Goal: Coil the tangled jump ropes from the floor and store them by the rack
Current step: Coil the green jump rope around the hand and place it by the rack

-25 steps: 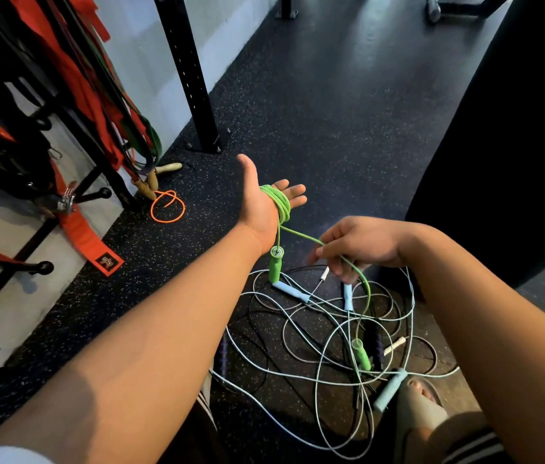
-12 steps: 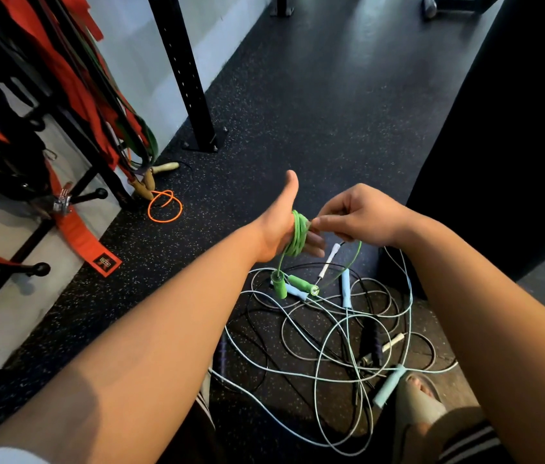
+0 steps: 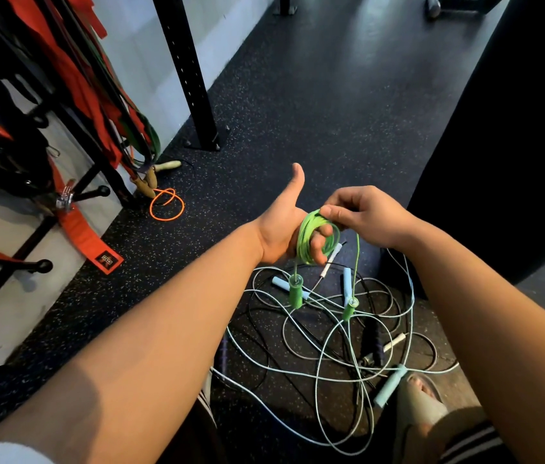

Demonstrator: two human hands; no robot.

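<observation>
A green jump rope (image 3: pixel 305 241) is coiled in loops around my left hand (image 3: pixel 284 229), whose thumb points up and whose fingers curl inside the coil. My right hand (image 3: pixel 361 212) pinches the top of the coil. Two green handles (image 3: pixel 296 291) (image 3: pixel 349 308) dangle below on short lengths of cord. Beneath them a tangle of light blue ropes (image 3: pixel 331 370) and black ropes with pale blue and white handles lies on the dark rubber floor.
A rack (image 3: pixel 63 122) with red and green bands stands at left. An orange rope (image 3: pixel 167 205) with wooden handles lies at its foot. A black upright post (image 3: pixel 190 78) is bolted behind. A dark padded block (image 3: pixel 515 128) rises at right. My sandalled foot (image 3: pixel 422 396) touches the tangle.
The second green handle has come up off the floor and now hangs in the air. My right hand has moved up to the coil on my left hand, laying on the last loops.
</observation>
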